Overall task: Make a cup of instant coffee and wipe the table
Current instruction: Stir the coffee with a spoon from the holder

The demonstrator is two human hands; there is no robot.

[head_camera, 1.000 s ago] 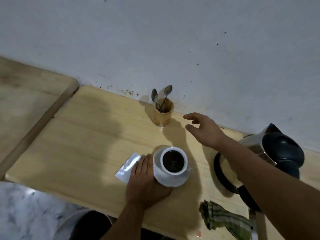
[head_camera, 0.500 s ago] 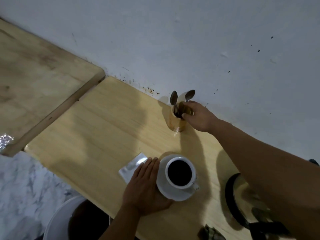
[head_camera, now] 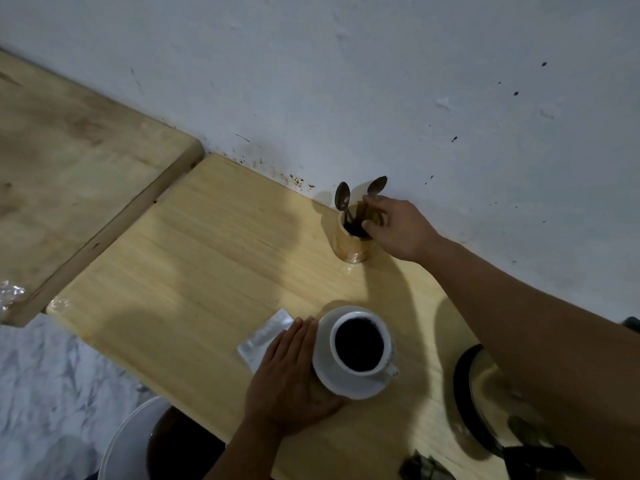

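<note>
A white cup [head_camera: 360, 344] of dark coffee stands on a white saucer [head_camera: 332, 379] near the front of the light wooden table [head_camera: 207, 271]. My left hand [head_camera: 291, 379] lies flat against the saucer's left rim, partly over a silver sachet [head_camera: 263, 337]. At the wall a wooden holder [head_camera: 351, 245] keeps two spoons upright. My right hand [head_camera: 398, 226] reaches over the holder, fingers pinched on the stem of the right spoon [head_camera: 375, 187]. The left spoon [head_camera: 343, 199] stands free.
A kettle base [head_camera: 481, 396] sits at the right under my forearm. A green checked cloth [head_camera: 426, 469] peeks in at the bottom edge. A darker wooden board [head_camera: 76, 174] adjoins on the left. A white bin rim [head_camera: 128, 441] is below the table's front edge.
My right hand travelled from above the table to the holder and closed its fingers on the right spoon. The left hand stayed at the saucer. The view shifted, hiding the kettle.
</note>
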